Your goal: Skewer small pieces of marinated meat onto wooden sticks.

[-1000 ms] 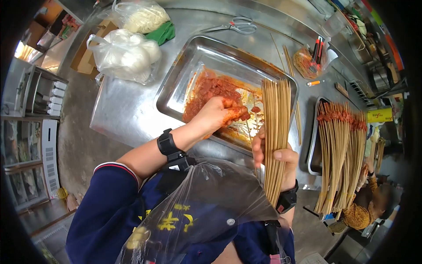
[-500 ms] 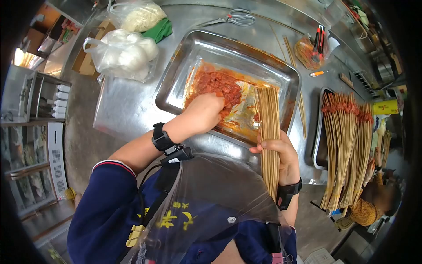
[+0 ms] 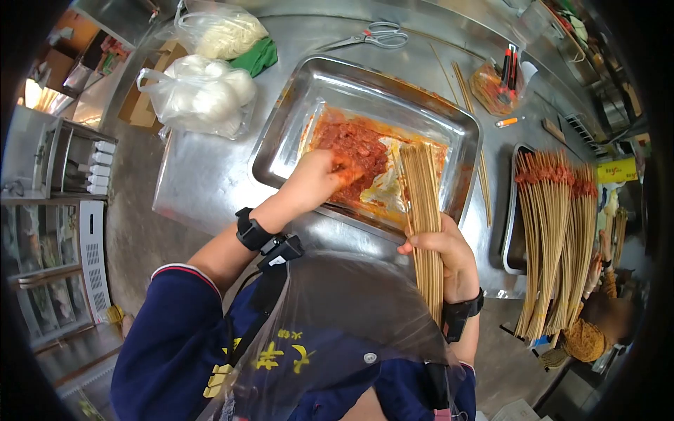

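My left hand is at the near left of the metal tray, its curled, red-smeared fingers on the marinated meat. How much meat is between those fingers is partly hidden. In my right hand is a thick bundle of bamboo skewers, gripped below its middle. The bundle's far ends reach over the tray's right half, where red sauce is smeared, and its lower ends run down past my wrist beside the clear plastic apron.
A second tray at the right carries many skewers with meat at their far ends. Bags of white food, scissors, an orange pen and loose skewers lie around the main tray. Another person is at the far right.
My left hand has shifted slightly left, and its red-coated fingers show more. The skewer bundle's top leans slightly further left in my right hand. The whole view has shifted a little.
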The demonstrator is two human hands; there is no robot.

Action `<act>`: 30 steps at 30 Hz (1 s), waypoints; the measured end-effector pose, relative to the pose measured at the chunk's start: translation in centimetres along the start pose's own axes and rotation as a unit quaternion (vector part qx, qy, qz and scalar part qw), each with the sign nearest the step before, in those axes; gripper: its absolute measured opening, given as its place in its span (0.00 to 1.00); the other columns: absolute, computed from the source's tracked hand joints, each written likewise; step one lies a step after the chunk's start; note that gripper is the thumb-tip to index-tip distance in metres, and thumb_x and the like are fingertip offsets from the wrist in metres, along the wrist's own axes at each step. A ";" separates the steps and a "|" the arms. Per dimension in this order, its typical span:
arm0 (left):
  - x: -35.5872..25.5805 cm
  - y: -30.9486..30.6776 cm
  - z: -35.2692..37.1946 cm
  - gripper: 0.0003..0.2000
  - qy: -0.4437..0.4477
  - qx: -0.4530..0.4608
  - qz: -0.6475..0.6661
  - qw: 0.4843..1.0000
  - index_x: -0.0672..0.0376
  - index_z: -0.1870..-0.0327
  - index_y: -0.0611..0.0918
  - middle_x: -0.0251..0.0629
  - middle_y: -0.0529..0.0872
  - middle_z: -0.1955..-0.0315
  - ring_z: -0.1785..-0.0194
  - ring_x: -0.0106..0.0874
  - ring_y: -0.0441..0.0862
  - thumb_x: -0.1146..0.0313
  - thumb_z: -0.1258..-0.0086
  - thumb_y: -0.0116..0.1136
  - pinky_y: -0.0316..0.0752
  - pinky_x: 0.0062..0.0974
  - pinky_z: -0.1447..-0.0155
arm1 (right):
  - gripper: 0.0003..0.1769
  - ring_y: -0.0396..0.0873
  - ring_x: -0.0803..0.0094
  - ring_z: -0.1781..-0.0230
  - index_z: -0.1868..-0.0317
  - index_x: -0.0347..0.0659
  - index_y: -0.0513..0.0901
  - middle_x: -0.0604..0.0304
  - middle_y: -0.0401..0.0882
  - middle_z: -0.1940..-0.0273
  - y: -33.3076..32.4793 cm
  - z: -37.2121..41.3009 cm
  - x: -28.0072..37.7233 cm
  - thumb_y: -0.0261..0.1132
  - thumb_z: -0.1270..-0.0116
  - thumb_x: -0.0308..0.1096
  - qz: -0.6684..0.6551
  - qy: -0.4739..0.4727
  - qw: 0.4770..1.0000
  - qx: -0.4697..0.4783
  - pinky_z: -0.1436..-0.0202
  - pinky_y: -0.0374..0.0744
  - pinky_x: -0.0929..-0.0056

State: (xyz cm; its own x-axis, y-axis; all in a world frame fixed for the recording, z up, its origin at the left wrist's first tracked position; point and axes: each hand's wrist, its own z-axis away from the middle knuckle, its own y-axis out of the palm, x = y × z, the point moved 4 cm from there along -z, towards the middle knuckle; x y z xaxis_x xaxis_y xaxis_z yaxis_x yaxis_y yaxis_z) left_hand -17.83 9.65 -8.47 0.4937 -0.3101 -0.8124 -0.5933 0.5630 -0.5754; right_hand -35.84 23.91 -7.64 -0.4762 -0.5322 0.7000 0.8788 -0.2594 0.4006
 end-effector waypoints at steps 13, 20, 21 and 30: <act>1.1 0.1 0.1 0.12 -0.127 0.022 0.586 0.800 0.67 0.53 0.78 0.38 0.83 0.63 0.65 0.24 0.81 0.69 0.31 0.56 0.79 0.20 0.60 | 0.24 0.77 0.75 0.74 0.51 0.31 0.73 0.59 0.76 0.69 3.0 0.3 0.6 0.64 0.52 0.22 0.062 0.022 0.997 0.030 0.69 0.75 0.80; 0.8 0.4 0.2 0.10 -0.131 0.007 0.585 0.800 0.65 0.56 0.79 0.36 0.82 0.67 0.69 0.22 0.79 0.67 0.31 0.56 0.77 0.18 0.66 | 0.24 0.77 0.74 0.75 0.51 0.30 0.73 0.59 0.76 0.70 2.9 -0.1 0.3 0.63 0.52 0.22 0.067 0.013 0.996 0.064 0.70 0.75 0.79; 0.7 0.5 0.2 0.10 -0.131 0.008 0.582 0.802 0.65 0.56 0.79 0.36 0.82 0.67 0.69 0.22 0.79 0.67 0.31 0.56 0.76 0.17 0.66 | 0.24 0.77 0.74 0.75 0.51 0.30 0.73 0.59 0.76 0.70 2.9 -0.1 0.3 0.63 0.53 0.22 0.065 0.013 0.996 0.062 0.70 0.75 0.79; 0.2 0.3 0.2 0.10 -0.114 0.016 0.536 0.836 0.65 0.57 0.81 0.32 0.81 0.73 0.73 0.20 0.76 0.68 0.32 0.57 0.71 0.15 0.71 | 0.24 0.77 0.74 0.75 0.51 0.30 0.72 0.59 0.75 0.70 3.0 0.2 0.5 0.64 0.53 0.21 0.058 0.022 0.997 0.052 0.70 0.76 0.78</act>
State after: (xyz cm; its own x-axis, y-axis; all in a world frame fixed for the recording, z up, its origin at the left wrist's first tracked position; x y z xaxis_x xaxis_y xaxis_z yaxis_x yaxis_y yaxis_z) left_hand -17.74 9.93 -8.81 -0.2004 0.5380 -0.8188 -0.7573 0.4451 0.4779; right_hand -33.42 22.99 -5.94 -0.3682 -0.5888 0.7196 0.9187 -0.1114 0.3790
